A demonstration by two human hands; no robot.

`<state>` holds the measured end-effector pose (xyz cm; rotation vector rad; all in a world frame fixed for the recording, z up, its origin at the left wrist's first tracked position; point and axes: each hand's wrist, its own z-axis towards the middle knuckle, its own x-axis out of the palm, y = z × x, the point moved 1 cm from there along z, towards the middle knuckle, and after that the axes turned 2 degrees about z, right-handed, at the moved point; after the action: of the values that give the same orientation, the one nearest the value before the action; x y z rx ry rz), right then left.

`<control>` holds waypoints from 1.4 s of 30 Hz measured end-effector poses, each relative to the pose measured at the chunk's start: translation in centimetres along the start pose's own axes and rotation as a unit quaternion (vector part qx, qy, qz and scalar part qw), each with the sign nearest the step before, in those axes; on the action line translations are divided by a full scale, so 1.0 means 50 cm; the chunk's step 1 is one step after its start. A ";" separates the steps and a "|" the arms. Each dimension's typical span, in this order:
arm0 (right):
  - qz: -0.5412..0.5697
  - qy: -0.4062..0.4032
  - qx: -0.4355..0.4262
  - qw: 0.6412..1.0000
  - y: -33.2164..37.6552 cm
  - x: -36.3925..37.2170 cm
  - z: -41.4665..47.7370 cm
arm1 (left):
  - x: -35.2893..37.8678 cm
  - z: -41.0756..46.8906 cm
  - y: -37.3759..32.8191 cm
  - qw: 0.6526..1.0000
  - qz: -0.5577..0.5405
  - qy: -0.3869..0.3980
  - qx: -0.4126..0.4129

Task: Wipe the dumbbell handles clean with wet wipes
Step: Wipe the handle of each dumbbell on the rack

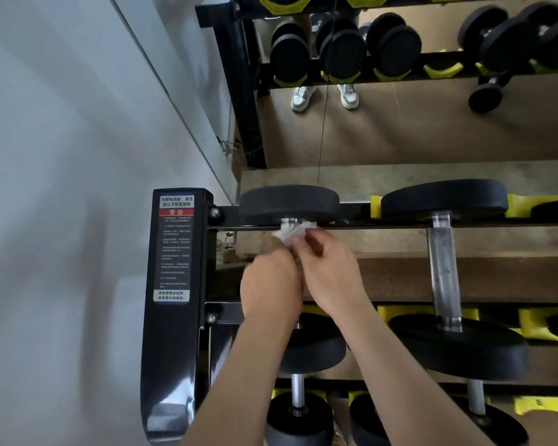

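The person is showing bare forearms above a bare left hand (271, 284) and right hand (332, 275), and is wearing white-grey lace-up sneakers (302, 97) reflected in the mirror (432, 130).

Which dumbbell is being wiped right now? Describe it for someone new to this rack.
Find the black rack post with the warning label. The dumbbell right beside it is the one. Its neighbour shows a bare knurled handle; this one's is hidden under the left hand, right hand and a white wipe.
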<state>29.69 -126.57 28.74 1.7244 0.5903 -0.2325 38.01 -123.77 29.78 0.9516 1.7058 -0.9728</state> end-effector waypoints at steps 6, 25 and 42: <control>-0.079 0.072 0.032 0.994 0.006 0.011 0.006 | 0.005 -0.032 0.022 0.993 0.090 -0.027 0.069; -0.326 0.076 -0.466 0.819 -0.049 -0.022 0.049 | 0.100 -0.195 0.034 0.953 -0.144 -0.258 0.063; -0.214 0.294 -0.499 0.787 -0.090 -0.010 0.005 | 0.109 -0.190 0.035 0.948 -0.125 -0.286 0.056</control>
<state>27.04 -126.33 25.08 0.5651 1.2867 0.3004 34.93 -113.54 26.77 0.4545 1.2987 -1.3699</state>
